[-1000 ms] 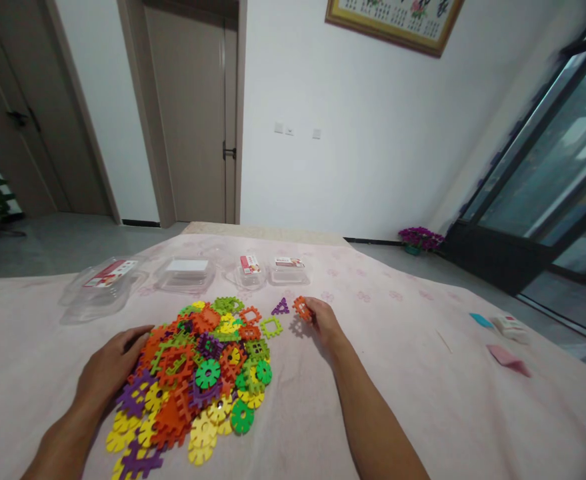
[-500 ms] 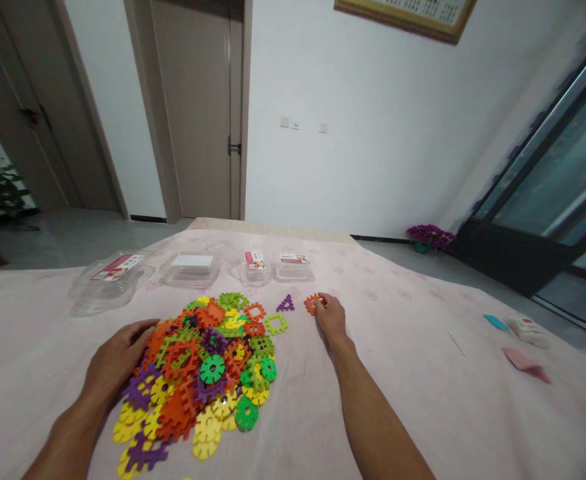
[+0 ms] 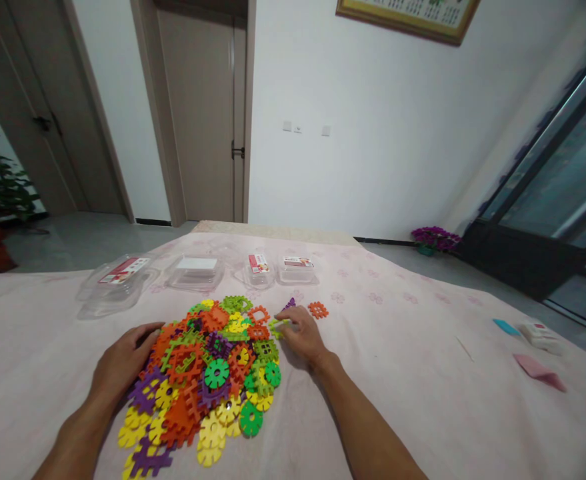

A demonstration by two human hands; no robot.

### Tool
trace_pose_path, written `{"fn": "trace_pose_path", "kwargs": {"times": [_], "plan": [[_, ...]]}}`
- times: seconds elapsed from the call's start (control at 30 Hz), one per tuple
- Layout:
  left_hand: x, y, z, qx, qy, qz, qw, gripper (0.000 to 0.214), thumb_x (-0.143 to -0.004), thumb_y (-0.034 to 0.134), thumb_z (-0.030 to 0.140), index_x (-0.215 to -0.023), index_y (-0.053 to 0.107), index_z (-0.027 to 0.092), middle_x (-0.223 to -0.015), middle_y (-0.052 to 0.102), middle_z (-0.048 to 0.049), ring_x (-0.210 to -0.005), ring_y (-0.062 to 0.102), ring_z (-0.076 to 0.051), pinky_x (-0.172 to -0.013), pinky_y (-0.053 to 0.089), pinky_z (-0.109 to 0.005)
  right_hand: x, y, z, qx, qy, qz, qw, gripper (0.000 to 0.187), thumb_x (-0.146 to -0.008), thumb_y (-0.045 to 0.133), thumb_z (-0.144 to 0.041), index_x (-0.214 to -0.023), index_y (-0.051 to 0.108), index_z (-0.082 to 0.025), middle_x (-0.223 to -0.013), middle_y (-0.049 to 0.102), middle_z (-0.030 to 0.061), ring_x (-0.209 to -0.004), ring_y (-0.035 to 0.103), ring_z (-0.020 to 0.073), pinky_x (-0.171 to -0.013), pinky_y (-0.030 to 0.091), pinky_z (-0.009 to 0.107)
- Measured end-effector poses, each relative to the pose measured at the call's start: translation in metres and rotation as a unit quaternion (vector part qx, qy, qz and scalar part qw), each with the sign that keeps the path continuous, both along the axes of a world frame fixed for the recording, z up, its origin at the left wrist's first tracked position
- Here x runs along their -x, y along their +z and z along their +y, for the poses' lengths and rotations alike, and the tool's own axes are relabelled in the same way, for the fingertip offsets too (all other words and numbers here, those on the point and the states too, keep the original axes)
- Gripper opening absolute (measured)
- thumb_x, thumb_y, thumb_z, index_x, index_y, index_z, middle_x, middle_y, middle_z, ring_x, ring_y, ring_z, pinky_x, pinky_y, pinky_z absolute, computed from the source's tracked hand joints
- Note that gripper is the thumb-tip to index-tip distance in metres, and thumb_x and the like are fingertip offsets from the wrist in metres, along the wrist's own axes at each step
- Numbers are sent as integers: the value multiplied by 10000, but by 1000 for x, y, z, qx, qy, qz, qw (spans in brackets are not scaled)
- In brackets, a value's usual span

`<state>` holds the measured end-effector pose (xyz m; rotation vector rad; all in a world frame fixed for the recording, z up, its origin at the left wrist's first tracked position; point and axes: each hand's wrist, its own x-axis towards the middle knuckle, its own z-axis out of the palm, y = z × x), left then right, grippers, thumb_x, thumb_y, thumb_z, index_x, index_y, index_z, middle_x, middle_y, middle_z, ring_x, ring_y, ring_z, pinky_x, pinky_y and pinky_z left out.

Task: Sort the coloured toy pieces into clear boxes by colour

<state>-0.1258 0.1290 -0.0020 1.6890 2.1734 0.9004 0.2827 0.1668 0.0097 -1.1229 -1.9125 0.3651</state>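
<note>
A heap of colourful interlocking plastic building pieces [image 3: 187, 373] lies on the cloth in front of me. My left hand [image 3: 127, 357] rests against the heap's left side, loosely curved with thumb and fingers apart, gripping nothing visible. At the heap's upper right, my right hand [image 3: 303, 337] has thumb and fingertips around a lime-green square building piece [image 3: 274, 327], which still appears to be on the cloth. Just behind that hand a purple triangle piece [image 3: 290, 304] is partly hidden. An orange notched piece [image 3: 318, 309] lies flat on its own to the right.
Clear plastic boxes with lids [image 3: 193, 272] stand in a row behind the heap, including a labelled box [image 3: 297, 269]. On the right are a thin stick [image 3: 465, 348], a blue item [image 3: 506, 327], a white packet [image 3: 541, 338] and a folded pink cloth [image 3: 540, 372].
My right hand has let go of the orange notched piece and moved left to the lime-green square. The left hand stays at the heap. The whole view has shifted slightly.
</note>
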Motion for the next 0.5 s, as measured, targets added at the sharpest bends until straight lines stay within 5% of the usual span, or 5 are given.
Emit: {"fn": "trace_pose_path", "kwargs": {"times": [0.2, 0.5], "plan": [[-1, 2, -1, 30, 1, -5, 1000, 457, -913, 435, 556, -1170, 711, 298, -1242, 708, -41, -1080, 658, -280, -863, 493, -357, 25, 9, -16, 2, 131, -65, 989, 263, -820, 647, -213, -1042, 759, -299, -1011, 754, 19, -967, 648, 230, -938, 436, 385], [-1, 4, -1, 35, 0, 8, 999, 465, -924, 426, 539, -1192, 709, 284, -1247, 704, -56, -1079, 657, -279, -854, 492, -358, 23, -1, -13, -31, 92, -80, 992, 186, -953, 578, -287, -1002, 755, -260, -966, 753, 36, -925, 656, 192, -892, 462, 332]]}}
